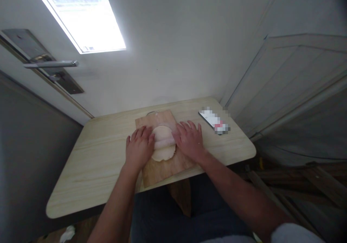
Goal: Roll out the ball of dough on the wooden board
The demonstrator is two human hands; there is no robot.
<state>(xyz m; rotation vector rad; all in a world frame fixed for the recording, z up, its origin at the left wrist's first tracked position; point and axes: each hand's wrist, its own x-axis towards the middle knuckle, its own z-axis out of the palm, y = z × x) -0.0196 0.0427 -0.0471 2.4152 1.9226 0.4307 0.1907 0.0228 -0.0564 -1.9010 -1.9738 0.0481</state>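
Observation:
A pale round of dough [162,152] lies on a wooden cutting board [162,169] on a light wooden table [105,160]. A pale rolling pin [164,142] lies across the dough. My left hand [139,147] rests on its left end with fingers stretched flat and forward. My right hand [189,140] presses on its right end, fingers also flat and spread. Most of the pin is hidden under my palms.
A phone [214,120] lies on the table to the right of the board. A white door with a metal handle [51,64] and a bright window pane stands behind the table. Wooden slats lie on the floor at the right.

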